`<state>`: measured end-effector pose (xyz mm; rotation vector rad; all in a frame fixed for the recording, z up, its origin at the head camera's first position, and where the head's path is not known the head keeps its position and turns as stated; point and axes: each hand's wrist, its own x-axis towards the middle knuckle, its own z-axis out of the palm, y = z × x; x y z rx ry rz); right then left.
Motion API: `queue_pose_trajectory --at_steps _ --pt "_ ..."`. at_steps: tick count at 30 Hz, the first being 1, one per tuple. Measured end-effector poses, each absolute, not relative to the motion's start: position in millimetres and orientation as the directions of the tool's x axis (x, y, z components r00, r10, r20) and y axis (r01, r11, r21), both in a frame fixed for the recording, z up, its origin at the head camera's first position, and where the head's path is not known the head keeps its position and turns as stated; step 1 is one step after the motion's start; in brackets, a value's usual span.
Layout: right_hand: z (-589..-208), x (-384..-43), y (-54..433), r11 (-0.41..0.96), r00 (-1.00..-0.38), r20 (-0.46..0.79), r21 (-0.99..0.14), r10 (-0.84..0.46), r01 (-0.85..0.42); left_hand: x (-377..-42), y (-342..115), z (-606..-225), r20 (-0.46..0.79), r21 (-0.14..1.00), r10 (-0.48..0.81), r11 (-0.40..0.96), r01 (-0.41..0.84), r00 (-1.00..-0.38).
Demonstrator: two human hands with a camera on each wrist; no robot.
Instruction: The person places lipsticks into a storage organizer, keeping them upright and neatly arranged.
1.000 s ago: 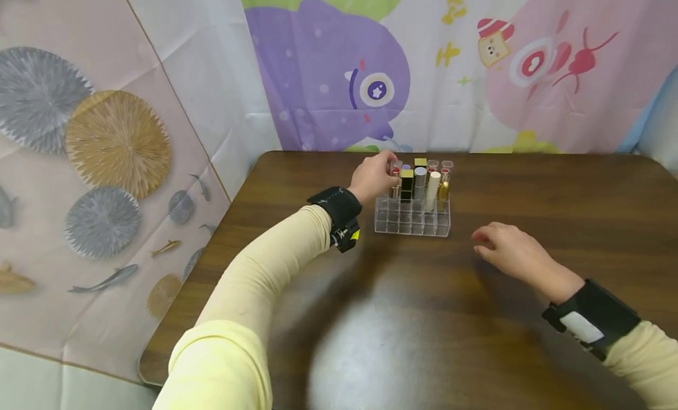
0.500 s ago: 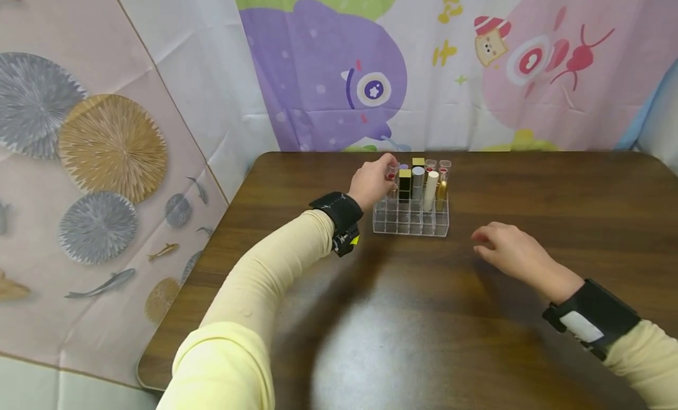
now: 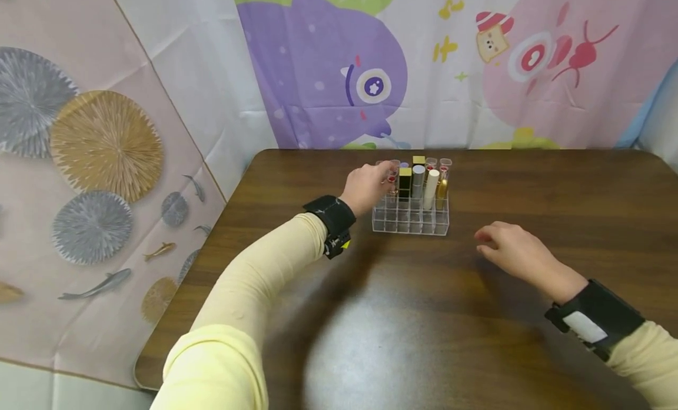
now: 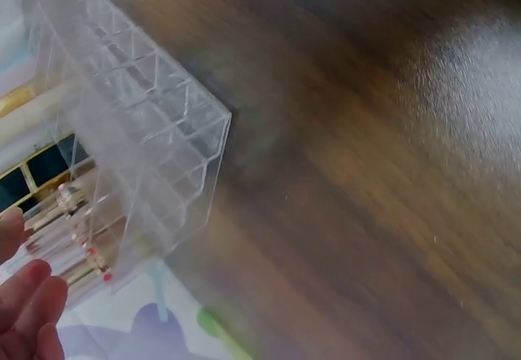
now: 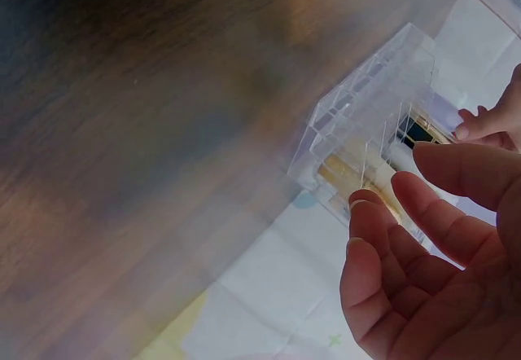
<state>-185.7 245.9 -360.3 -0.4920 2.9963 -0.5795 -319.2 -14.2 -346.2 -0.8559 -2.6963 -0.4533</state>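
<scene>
A clear tiered lipstick organizer (image 3: 410, 222) stands on the table with several lipsticks upright in its back rows. Among them are a black-and-gold lipstick (image 3: 405, 183), a silver one (image 3: 418, 180), a cream one (image 3: 431, 189) and a gold one (image 3: 442, 193). My left hand (image 3: 366, 187) is at the organizer's back left corner, beside clear-capped lipsticks (image 4: 81, 246). In the left wrist view its thumb and fingers (image 4: 32, 295) are apart, with no lipstick gripped between them. My right hand (image 3: 516, 251) hovers right of the organizer, fingers loosely bent and holding nothing.
The brown wooden table (image 3: 424, 316) reaches back to a cartoon-printed curtain (image 3: 328, 63). Another patterned cloth (image 3: 106, 222) hangs along the left side. Both wrists wear black straps (image 3: 598, 316).
My left hand has drawn back slightly to the left, and its fingers have loosened from a clear-capped lipstick at the back left corner. The right hand has stayed nearly still.
</scene>
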Motion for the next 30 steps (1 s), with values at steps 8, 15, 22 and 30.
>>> queue_pose_trajectory --at_steps 8,15,22,30 --pt "-352.4 -185.3 255.9 0.888 -0.952 -0.006 -0.362 -0.306 -0.283 -313.7 -51.2 -297.1 0.320 0.296 0.427 0.803 0.517 -0.846" --pt "-347.6 -176.2 272.8 0.901 -0.963 -0.001 -0.353 -0.270 -0.252 -315.3 -106.6 -278.9 0.218 0.390 0.342 0.828 0.403 -0.914" --pt "-347.8 -174.4 276.0 0.904 -0.965 0.003 -0.351 -0.262 -0.246 -296.0 -164.0 -265.2 0.260 0.544 0.187 0.782 0.304 -0.947" --pt "-344.6 -196.0 285.3 0.915 -0.970 0.042 -0.323 -0.240 -0.240 -277.4 -189.8 -255.6 0.225 0.558 0.095 0.804 0.208 -0.970"
